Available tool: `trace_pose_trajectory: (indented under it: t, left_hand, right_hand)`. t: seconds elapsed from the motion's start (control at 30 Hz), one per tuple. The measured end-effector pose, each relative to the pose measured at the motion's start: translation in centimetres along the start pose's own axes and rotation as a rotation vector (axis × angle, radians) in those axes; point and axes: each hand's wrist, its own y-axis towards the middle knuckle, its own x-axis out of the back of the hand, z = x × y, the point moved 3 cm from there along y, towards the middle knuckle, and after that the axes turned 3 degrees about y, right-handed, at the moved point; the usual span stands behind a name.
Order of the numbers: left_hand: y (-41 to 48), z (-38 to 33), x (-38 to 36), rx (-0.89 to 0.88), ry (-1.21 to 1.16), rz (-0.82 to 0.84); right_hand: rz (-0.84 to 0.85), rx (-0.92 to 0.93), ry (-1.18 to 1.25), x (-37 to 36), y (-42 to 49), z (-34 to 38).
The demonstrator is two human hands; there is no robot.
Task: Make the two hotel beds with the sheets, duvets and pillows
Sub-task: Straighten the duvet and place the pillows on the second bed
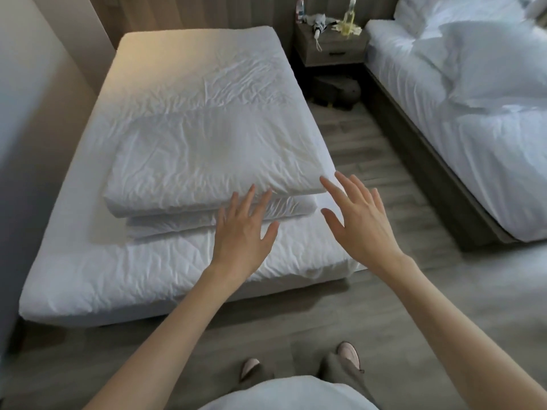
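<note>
A folded white duvet (pixel 207 161) lies in thick layers on the left bed (pixel 192 63), whose mattress wears a wrinkled white sheet. My left hand (pixel 245 229) reaches over the duvet's near edge, fingers spread and straight. My right hand (pixel 358 220) hovers by the duvet's right corner, fingers also spread, holding nothing. The right bed (pixel 429 137) carries a rumpled white duvet (pixel 503 149) and a pillow (pixel 494 60); a second pillow (pixel 438 10) lies near its head.
A wooden nightstand (pixel 328 51) between the beds holds bottles and small items. A dark bag (pixel 334 90) sits on the wood floor beneath it. A wall (pixel 26 143) runs along the left bed. My feet (pixel 299 362) stand at the bed's foot.
</note>
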Motion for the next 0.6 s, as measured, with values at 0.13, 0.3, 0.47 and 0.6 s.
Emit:
trace_pose_trajectory:
  t: [0.13,0.3,0.47,0.6]
  left_hand:
    - [2.3,-5.0,-1.0,-0.039,0.009,-0.032]
    - [6.2,-12.6,-4.3,0.018,0.042,-0.043]
    - [9.0,-19.7,-6.6,0.167,0.016,-0.037]
    - [11.2,-23.5,-7.0,0.265,0.006,-0.066]
  right_hand:
    - [-0.011,-0.005,-0.007,1.7,-0.1,-4.7]
    - [0.043,0.005,0.003,3.8,0.6,-12.5]
    - [0.113,0.079,0.022,6.2,2.1,-19.6]
    - [0.138,0.141,0.063,8.3,4.9,-23.5]
